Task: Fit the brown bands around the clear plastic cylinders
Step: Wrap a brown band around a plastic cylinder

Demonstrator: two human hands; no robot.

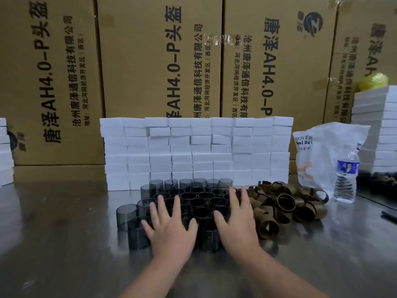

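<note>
On the grey metal tabletop (53,244) we recorded a wall of stacked white blocks (193,151), backed by tall cardboard cartons (137,61) printed with black Chinese lettering. To its right we noted a crumpled white plastic bag (318,151), with a clear water bottle (345,179) upright just before it. A taller white stack (378,130) at far right carried a yellow object (373,81); a smaller white pile (5,151) stood at far left.
</note>
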